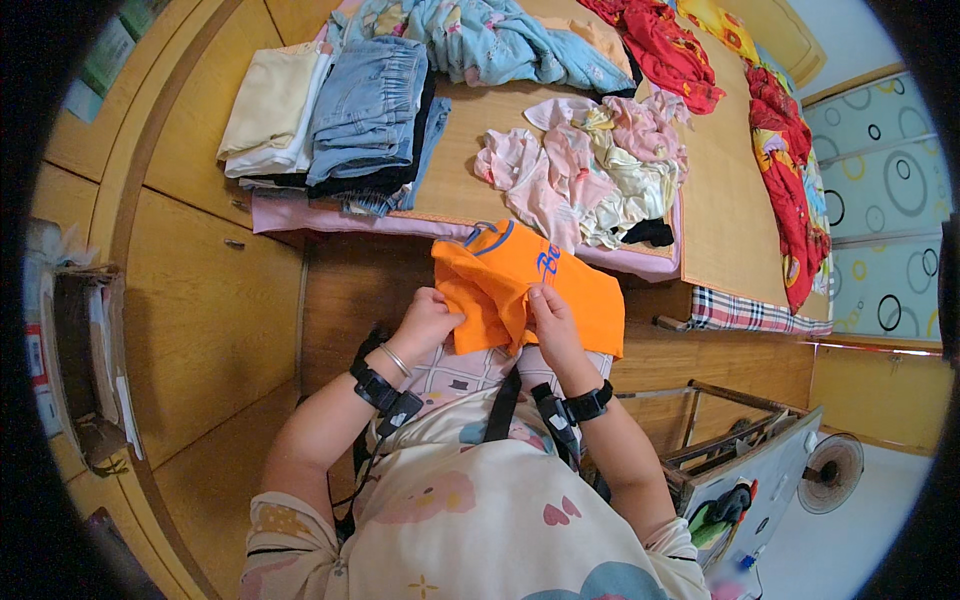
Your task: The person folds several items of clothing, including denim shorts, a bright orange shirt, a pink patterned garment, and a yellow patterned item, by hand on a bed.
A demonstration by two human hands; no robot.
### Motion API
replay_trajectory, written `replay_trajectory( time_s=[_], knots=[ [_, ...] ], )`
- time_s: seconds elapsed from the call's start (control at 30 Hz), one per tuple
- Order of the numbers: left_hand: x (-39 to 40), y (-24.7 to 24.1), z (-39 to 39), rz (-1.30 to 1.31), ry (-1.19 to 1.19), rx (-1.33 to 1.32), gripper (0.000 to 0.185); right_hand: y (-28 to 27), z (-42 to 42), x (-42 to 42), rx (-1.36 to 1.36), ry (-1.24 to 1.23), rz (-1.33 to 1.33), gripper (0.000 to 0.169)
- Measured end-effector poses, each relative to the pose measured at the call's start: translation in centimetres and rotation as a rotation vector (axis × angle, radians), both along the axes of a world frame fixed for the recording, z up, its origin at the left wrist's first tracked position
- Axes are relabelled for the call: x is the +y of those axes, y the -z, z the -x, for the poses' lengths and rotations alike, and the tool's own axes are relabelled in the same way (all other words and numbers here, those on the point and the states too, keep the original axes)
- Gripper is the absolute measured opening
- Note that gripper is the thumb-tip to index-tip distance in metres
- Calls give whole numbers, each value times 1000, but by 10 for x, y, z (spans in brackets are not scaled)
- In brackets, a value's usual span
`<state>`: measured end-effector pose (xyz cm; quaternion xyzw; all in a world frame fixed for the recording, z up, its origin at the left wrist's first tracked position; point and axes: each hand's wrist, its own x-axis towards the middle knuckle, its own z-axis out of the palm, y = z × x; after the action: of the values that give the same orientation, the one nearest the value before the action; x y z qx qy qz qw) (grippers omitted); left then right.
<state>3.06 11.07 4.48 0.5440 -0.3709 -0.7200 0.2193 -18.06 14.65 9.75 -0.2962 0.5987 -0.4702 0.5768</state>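
Observation:
An orange garment [577, 300] with blue lettering and a grey-blue neckline trim is spread over my lap, its far end reaching the bed's edge. My left hand [429, 321] pinches its left side, where the cloth is partly folded. Near the middle, my right hand [553, 319] grips a raised fold of the same garment between thumb and fingers. Beyond it on the bed lies a loose heap of pink and cream clothes [570, 172]. Folded blue jeans [367, 112] are stacked to the left, beside folded cream and white clothes [274, 105].
A light blue patterned cloth [480, 45] lies crumpled at the back of the bed [465, 157]. Red printed bedding [784, 180] runs along the right side. Wooden cabinets [217, 315] flank me on the left. A small table [750, 480] and a fan [830, 472] stand at the lower right.

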Motion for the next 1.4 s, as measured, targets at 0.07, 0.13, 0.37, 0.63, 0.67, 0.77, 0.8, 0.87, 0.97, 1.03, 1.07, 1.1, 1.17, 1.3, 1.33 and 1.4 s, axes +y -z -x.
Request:
replay_trajectory(
  time_s=[0.07,0.13,0.37,0.63,0.67,0.77,0.8,0.87,0.97,1.03,1.07,1.1,1.17,1.3,1.33,1.4],
  knots=[
    [-2,-30,0,-125,124,40,41,-5,-2,2,159,-74,77,23],
    [7,-36,0,-105,134,94,39,-12,-10,5,270,-213,159,22],
    [16,-50,-7,-194,34,253,23,-29,-30,20,625,-670,552,37],
    [12,-64,-7,-399,-127,446,24,-19,-22,30,762,-642,553,27],
    [10,-61,-6,-380,-179,446,25,-25,-22,30,778,-667,600,26],
    [-1,-35,-2,-249,-271,423,28,-29,-22,35,709,-809,551,27],
    [-5,-23,0,-162,-259,400,28,-26,-20,36,701,-807,542,27],
    [-13,3,2,100,-213,210,25,-15,-16,38,683,-798,522,29],
    [-21,26,-6,347,-174,-136,19,-23,-15,33,576,-529,235,28],
    [-24,-16,-2,178,-251,-51,13,-8,-6,21,631,-407,226,22],
    [-23,-14,-5,173,-278,-27,12,-18,-6,9,591,-377,191,20],
    [-23,-12,-6,172,-307,-5,11,-24,-5,-5,549,-346,161,18],
    [-25,-15,-3,121,-368,11,15,-11,4,-30,453,-330,172,17],
    [-33,-19,-7,31,-308,29,21,30,25,-63,340,-231,149,21],
    [-35,-16,-10,24,-262,47,22,32,26,-62,434,-200,105,31],
    [-38,-18,-10,-23,-190,48,26,48,35,-50,529,-239,-2,40]
  ],
)
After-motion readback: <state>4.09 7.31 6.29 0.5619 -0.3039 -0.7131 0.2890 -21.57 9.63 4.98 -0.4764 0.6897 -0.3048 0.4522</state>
